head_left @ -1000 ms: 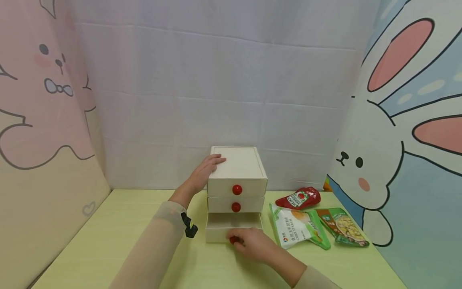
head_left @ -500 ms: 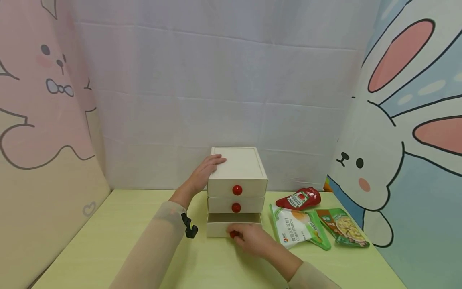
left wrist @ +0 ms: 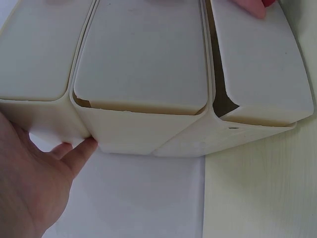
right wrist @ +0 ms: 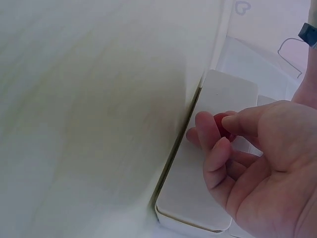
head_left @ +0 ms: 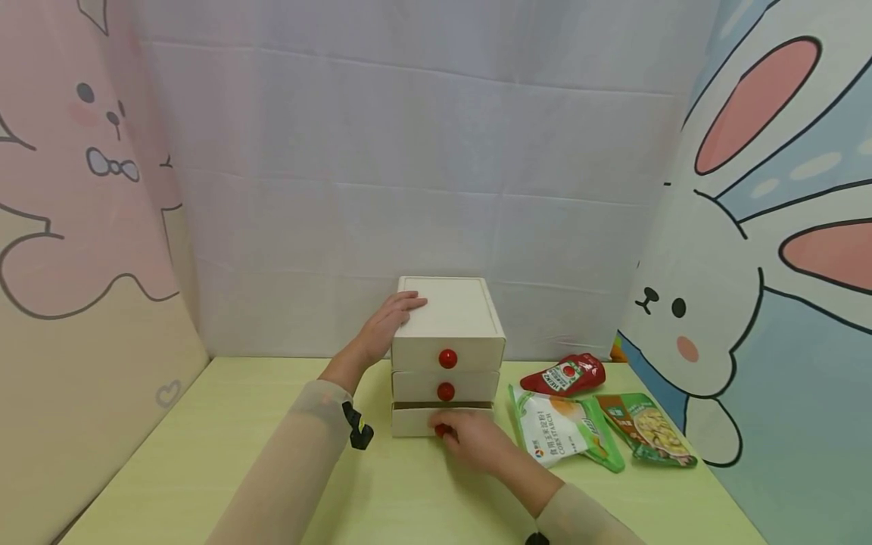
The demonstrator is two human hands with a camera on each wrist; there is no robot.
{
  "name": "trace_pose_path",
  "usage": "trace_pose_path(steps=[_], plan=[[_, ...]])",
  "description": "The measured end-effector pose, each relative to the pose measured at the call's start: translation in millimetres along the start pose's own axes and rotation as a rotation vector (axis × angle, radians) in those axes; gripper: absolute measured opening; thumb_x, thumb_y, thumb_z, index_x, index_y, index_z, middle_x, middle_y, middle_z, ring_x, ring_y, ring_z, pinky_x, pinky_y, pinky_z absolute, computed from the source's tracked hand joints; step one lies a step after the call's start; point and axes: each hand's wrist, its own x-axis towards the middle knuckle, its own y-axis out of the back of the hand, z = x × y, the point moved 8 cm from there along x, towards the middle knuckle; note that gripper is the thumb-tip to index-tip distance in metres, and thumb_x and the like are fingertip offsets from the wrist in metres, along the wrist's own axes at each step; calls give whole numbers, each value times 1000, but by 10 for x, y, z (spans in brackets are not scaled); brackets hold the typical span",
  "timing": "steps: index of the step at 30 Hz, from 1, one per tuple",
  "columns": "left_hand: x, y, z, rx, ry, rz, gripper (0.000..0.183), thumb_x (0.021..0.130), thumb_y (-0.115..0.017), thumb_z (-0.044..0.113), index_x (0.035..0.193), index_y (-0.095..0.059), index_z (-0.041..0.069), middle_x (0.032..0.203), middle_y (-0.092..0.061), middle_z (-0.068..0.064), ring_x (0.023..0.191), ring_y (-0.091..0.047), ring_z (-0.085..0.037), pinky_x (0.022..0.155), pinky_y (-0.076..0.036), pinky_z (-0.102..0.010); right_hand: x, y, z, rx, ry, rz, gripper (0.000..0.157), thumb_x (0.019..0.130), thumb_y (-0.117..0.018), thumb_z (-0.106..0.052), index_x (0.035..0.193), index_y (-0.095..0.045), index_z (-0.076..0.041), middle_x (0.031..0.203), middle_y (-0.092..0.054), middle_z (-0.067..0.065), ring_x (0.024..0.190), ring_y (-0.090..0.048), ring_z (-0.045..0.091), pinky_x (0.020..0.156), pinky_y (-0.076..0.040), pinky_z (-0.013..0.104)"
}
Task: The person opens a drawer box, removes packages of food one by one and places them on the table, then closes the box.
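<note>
- Right hand point(head_left: 477, 446) pinches the round red knob point(head_left: 441, 430) of the bottom drawer point(head_left: 415, 424); thumb and fingers are curled round it, confirmed in the right wrist view point(right wrist: 223, 124).
- Bottom drawer sticks out slightly from the small cream-white three-drawer box point(head_left: 450, 318), with a dark gap visible along its top edge.
- Left hand point(head_left: 388, 322) rests flat on the box's top left edge, fingers straight, gripping nothing; the left wrist view shows the fingers point(left wrist: 79, 151) against the box wall.
- Upper two drawers sit flush, each with a red knob.
- Box stands on the pale yellow-green table point(head_left: 204, 454), near the back wall.
- Right of the box: red ketchup pouch point(head_left: 564, 374), white-and-green corn starch bag point(head_left: 562, 435), green-and-brown packet point(head_left: 643, 428), all lying flat.
</note>
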Motion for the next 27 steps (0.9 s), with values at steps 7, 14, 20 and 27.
trace_pose_path(steps=[7, 14, 20, 27], plan=[[-4, -11, -1, 7, -1, -2, 55, 116, -28, 20, 164, -50, 5, 182, -26, -11, 171, -15, -38, 135, -15, -68, 48, 20, 44, -7, -1, 45, 23, 101, -69, 0, 119, -80, -10, 109, -83, 4, 100, -78, 20, 91, -65, 38], [10, -8, -20, 24, 9, 1, 54, 116, -29, 20, 164, -51, 7, 181, -28, -10, 171, -17, -36, 136, -17, -65, 82, 1, 85, 26, -49, 23, 22, 103, -68, -1, 120, -80, -8, 111, -83, 8, 104, -78, 25, 92, -64, 42], [14, -1, -21, 33, 6, -4, 54, 116, -29, 19, 164, -51, 6, 182, -28, -11, 171, -18, -36, 136, -17, -64, 94, -11, 106, 53, -83, -1, 23, 105, -67, -3, 123, -79, -8, 116, -82, 10, 108, -78, 27, 94, -64, 44], [7, 2, -7, 20, 2, -11, 54, 117, -29, 20, 164, -50, 6, 182, -26, -11, 171, -16, -36, 137, -15, -65, 105, -25, 133, 72, -119, -25, 24, 106, -66, -4, 125, -79, -10, 117, -82, 9, 111, -77, 28, 98, -63, 47]])
